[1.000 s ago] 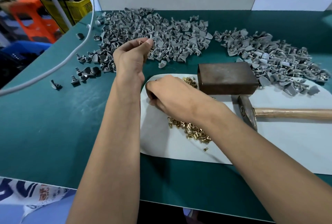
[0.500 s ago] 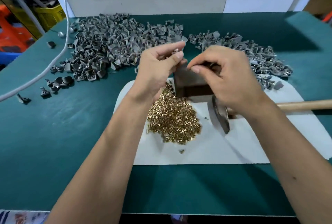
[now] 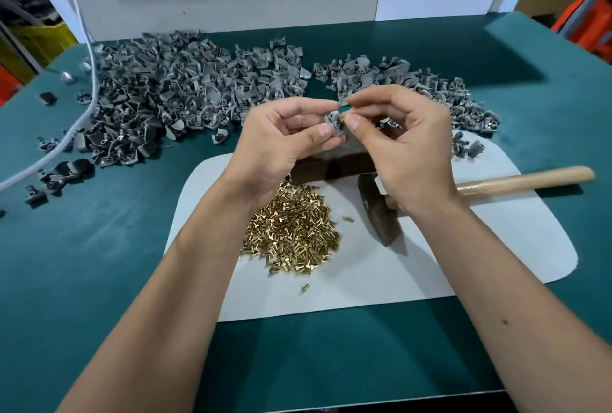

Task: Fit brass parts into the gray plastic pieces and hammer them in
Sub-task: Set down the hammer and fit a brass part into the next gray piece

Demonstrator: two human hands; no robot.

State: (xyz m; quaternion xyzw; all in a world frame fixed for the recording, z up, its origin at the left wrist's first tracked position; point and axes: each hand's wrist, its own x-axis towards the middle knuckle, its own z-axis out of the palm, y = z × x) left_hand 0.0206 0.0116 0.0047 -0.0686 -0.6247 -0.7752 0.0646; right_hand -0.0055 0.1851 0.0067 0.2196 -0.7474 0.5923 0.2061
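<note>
My left hand (image 3: 281, 137) pinches a small gray plastic piece (image 3: 332, 121) between thumb and fingers, held up above the dark metal block (image 3: 334, 165). My right hand (image 3: 407, 144) meets it from the right, thumb and forefinger pinched at the piece; a brass part between them is too small to make out. Below the hands a heap of brass parts (image 3: 291, 235) lies on the white mat (image 3: 430, 267). The hammer (image 3: 381, 217) rests on the mat with its wooden handle (image 3: 526, 179) pointing right.
A large pile of gray plastic pieces (image 3: 172, 97) covers the green table at the back left, a smaller pile (image 3: 414, 84) at the back right. A white cable (image 3: 82, 107) hangs over the left pile. White panels stand behind the table. Loose brass parts (image 3: 304, 287) lie near the heap.
My left hand took a gray piece from the left pile and my right hand left the brass heap; both came together above the metal block. The view has swung to the right.
</note>
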